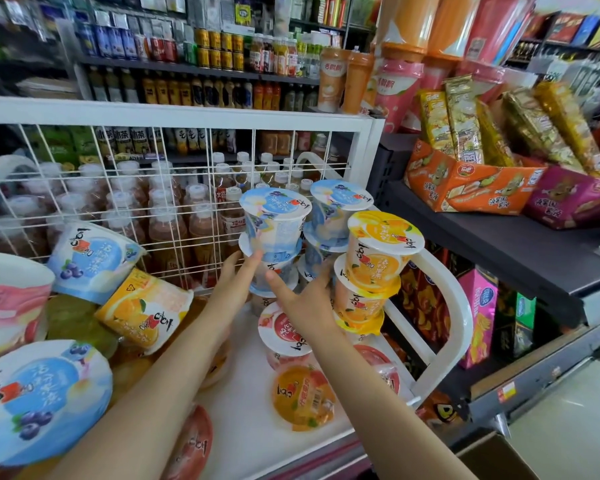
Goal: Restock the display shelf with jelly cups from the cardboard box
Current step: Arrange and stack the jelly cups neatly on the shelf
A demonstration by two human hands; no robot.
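Both hands, left hand [238,271] and right hand [305,299], press spread fingers against the blue-lidded jelly cup stack [274,233]; lid script is illegible.

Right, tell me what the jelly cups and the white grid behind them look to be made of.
Jelly cups: likely thin translucent plastic, with glossy printed film lids that catch the light. Grid: apparently white-coated metal wire, thin straight rods crossing, with bottles visible through the gaps.

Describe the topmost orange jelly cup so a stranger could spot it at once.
Find the white wire rack. At its right end stand stacks of cups; the orange cup tops the stack nearest the right rail. Its lid is yellow-orange, while the neighbouring top cups are blue.
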